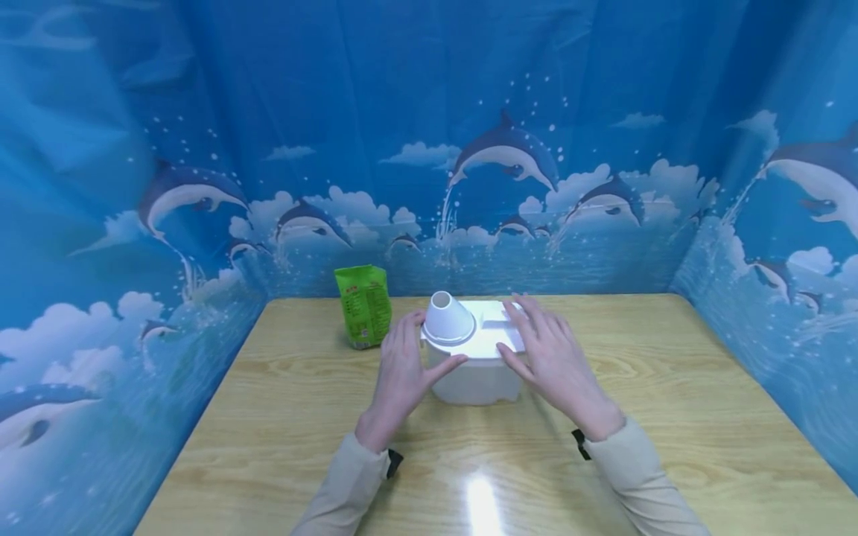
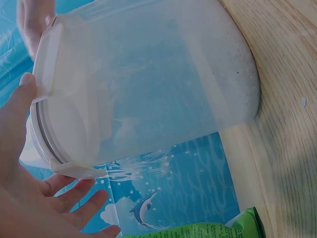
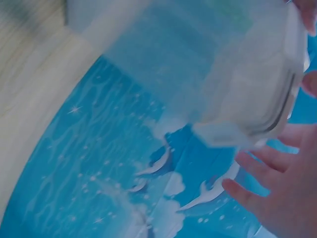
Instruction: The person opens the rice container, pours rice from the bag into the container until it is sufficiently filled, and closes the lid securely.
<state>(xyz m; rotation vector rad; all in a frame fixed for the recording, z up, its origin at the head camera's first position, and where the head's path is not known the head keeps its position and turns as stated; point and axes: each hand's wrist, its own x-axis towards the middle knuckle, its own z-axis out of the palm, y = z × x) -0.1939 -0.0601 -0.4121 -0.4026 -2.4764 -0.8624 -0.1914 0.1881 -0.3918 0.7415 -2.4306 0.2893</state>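
Observation:
A translucent container point(image 1: 474, 381) with a pale layer at its base stands on the table. It wears a white lid point(image 1: 492, 344), which carries a white cone-shaped spout point(image 1: 448, 320) with an open top. My left hand point(image 1: 404, 365) lies along the lid's left side, thumb at the near edge; in the left wrist view its fingers spread beside a side clasp point(image 2: 78, 171). My right hand point(image 1: 558, 359) reaches over the lid's right side, thumb and fingertips touching it. Its fingers look extended by another clasp point(image 3: 221, 135) in the right wrist view.
A green printed bag point(image 1: 364, 307) stands upright left of the container, near my left fingers. Behind the wooden table point(image 1: 268, 424) and along its sides hangs a blue dolphin-print curtain point(image 1: 402, 112). A small pale speck point(image 2: 303, 102) lies on the table.

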